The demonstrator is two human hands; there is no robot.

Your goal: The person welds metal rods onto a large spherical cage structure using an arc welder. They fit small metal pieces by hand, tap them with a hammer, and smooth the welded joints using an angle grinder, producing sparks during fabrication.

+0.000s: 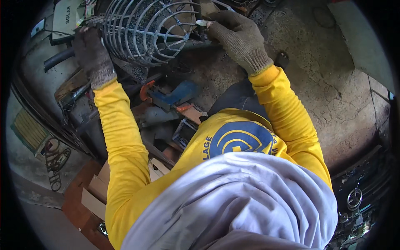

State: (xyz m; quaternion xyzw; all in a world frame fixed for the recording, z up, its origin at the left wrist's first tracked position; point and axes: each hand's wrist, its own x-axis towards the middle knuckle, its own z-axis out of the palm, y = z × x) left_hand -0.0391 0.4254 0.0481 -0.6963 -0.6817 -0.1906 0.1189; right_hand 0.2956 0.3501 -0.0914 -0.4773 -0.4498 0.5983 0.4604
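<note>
A cage of curved metal rings joined by crossing rods [144,32] stands at the top, between my two gloved hands. My right hand [239,37], in a brown knit glove, is closed at the cage's right side. A small whitish piece [203,23] shows at its fingertips, against a dark upright bar; its kind is unclear. My left hand [92,56], in a darker brown glove, is by the cage's left side with its fingers bent upward. What those fingers hold, if anything, is hidden.
Below the cage lie a blue and orange clamp-like tool [175,93] and other metal pieces. A dark pipe [59,59] and a pale box [66,18] are at the left. Cracked concrete floor [312,91] spreads to the right, with a leaning pale panel [366,41].
</note>
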